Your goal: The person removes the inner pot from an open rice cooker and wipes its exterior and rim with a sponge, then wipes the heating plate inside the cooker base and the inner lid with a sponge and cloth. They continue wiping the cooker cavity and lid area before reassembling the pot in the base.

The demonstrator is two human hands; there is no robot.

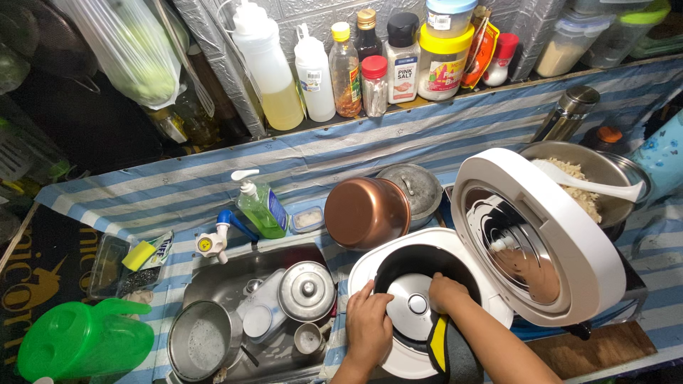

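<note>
Reaching into open rice cooker (427,264), left hand (368,323) fingers curled over rim, right hand (447,291) fingers hidden.

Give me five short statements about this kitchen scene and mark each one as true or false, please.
1. Both hands are inside the open rice cooker. True: the left hand and right hand reach into it.
2. The cooker's lid is closed. False: it stands open.
3. The copper-coloured inner pot sits inside the cooker. False: it lies tilted behind the cooker.
4. A green soap dispenser stands behind the sink. True.
5. The green pitcher is in the sink. False: it is left of the sink.
</note>
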